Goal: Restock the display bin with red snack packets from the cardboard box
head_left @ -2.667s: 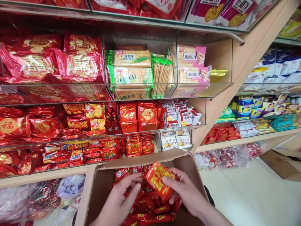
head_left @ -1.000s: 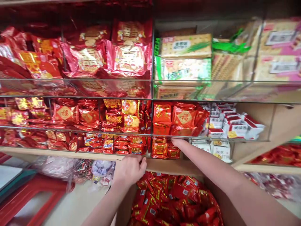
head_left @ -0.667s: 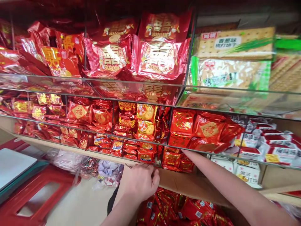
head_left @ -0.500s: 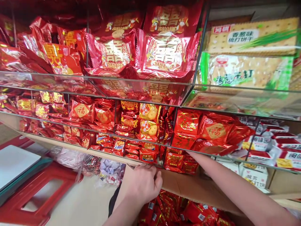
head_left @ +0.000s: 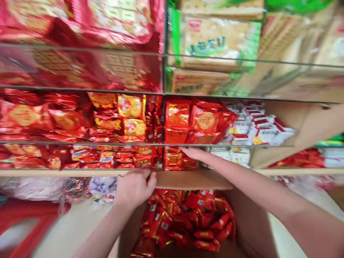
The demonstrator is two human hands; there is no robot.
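Note:
My left hand is closed with curled fingers over the upper left corner of an open cardboard box, just below the shelf edge. Red snack packets lie loose inside the box. My right hand reaches into the low shelf compartment, beside small red packets; its fingers are mostly hidden behind the clear divider and packets. White packs stand to the right of that hand.
Shelves above hold red packets, large pink-red packs and cracker packs behind clear fronts. A red plastic stool is at lower left, near bagged goods under the shelf.
The view has turned right, so shelves and hands appear further left and more of the box interior shows. Both hands keep about the same places at the box and shelf.

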